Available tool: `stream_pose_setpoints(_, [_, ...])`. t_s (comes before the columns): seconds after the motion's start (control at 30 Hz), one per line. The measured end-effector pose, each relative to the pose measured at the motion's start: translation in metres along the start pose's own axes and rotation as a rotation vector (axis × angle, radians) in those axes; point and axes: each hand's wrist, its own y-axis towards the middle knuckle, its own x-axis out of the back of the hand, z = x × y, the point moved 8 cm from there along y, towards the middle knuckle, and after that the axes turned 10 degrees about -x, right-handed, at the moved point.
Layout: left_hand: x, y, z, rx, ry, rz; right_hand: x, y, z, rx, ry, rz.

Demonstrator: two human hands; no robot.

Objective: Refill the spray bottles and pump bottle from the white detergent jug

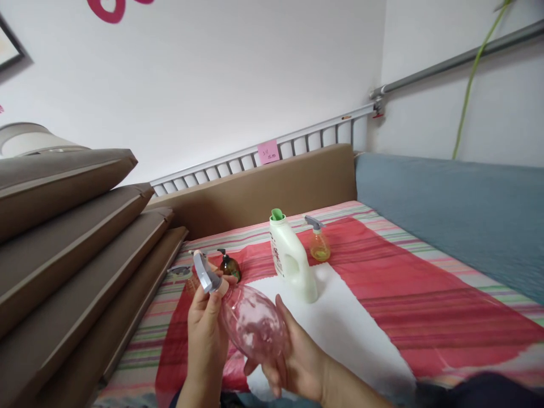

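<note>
A clear pink spray bottle (pixel 254 322) with a grey trigger head is held tilted in front of me, its head up to the left. My left hand (pixel 209 317) grips it at the neck, just below the trigger. Under and around the bottle's base, my right hand (pixel 293 354) supports it with curled fingers. Beyond it stands a large pale green jug (pixel 293 263) with a handle and a green spout at its open mouth. To the jug's right is a spray bottle (pixel 320 247) with some yellowish liquid inside. Behind my left hand sits a brown pump bottle (pixel 230 266).
A white sheet (pixel 340 317) lies over a red translucent cover (pixel 408 283) on striped cloth. Brown cushions (pixel 76 226) are stacked at the left. A brown padded board (pixel 263 187), a radiator and a blue-grey padded edge (pixel 446 209) bound the far and right sides.
</note>
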Motion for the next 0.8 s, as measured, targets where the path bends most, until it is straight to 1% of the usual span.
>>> stream_pose_setpoints(0.03, [-0.001,0.0,0.0,0.0,-0.001,0.008,-0.003,-0.001,0.001,0.01,-0.009,0.032])
stream_pose_setpoints(0.1, [-0.002,0.001,0.001,-0.005,-0.021,0.004,-0.005,-0.005,0.011,0.154,-0.045,0.08])
stream_pose_setpoints(0.13, [-0.002,0.001,0.002,-0.004,-0.026,-0.007,-0.003,-0.007,0.015,0.234,-0.062,0.089])
stream_pose_setpoints(0.17, [-0.001,0.001,0.003,-0.001,-0.024,-0.017,-0.001,-0.008,0.017,0.283,-0.078,0.094])
stream_pose_setpoints(0.2, [0.0,0.001,0.003,0.003,-0.017,-0.025,0.003,-0.008,0.016,0.287,-0.088,0.097])
stream_pose_setpoints(0.23, [0.001,0.0,0.004,0.011,-0.005,-0.027,0.006,-0.006,0.012,0.251,-0.088,0.1])
stream_pose_setpoints(0.33, [0.004,-0.001,0.007,0.047,0.022,-0.018,0.009,0.0,-0.002,0.043,-0.055,0.124])
stream_pose_setpoints(0.37, [0.006,-0.001,0.008,0.055,0.022,-0.025,0.006,0.0,-0.003,0.003,-0.044,0.129])
stream_pose_setpoints(0.4, [0.008,-0.001,0.009,0.063,0.02,-0.038,0.003,0.0,-0.002,0.01,-0.038,0.126])
stream_pose_setpoints(0.43, [0.012,0.0,0.009,0.064,0.016,-0.061,-0.001,-0.002,0.003,0.06,-0.04,0.115])
stream_pose_setpoints(0.47, [0.015,0.0,0.009,0.058,0.013,-0.089,-0.004,-0.004,0.009,0.14,-0.051,0.096])
stream_pose_setpoints(0.53, [0.019,0.001,0.009,0.05,0.01,-0.14,-0.006,-0.008,0.021,0.314,-0.097,0.023])
stream_pose_setpoints(0.57, [0.019,0.001,0.009,0.048,0.007,-0.155,-0.003,-0.01,0.024,0.378,-0.117,-0.021])
stream_pose_setpoints(0.63, [0.016,0.001,0.007,0.04,-0.007,-0.152,0.008,-0.008,0.025,0.425,-0.122,-0.092])
stream_pose_setpoints(0.67, [0.013,0.001,0.006,0.038,-0.011,-0.136,0.014,-0.005,0.023,0.403,-0.103,-0.106])
stream_pose_setpoints(0.7, [0.011,0.0,0.005,0.034,-0.009,-0.119,0.02,0.0,0.019,0.346,-0.079,-0.101])
stream_pose_setpoints(0.8, [0.01,-0.002,0.003,0.038,0.036,-0.095,0.024,0.013,0.0,0.086,-0.043,-0.008])
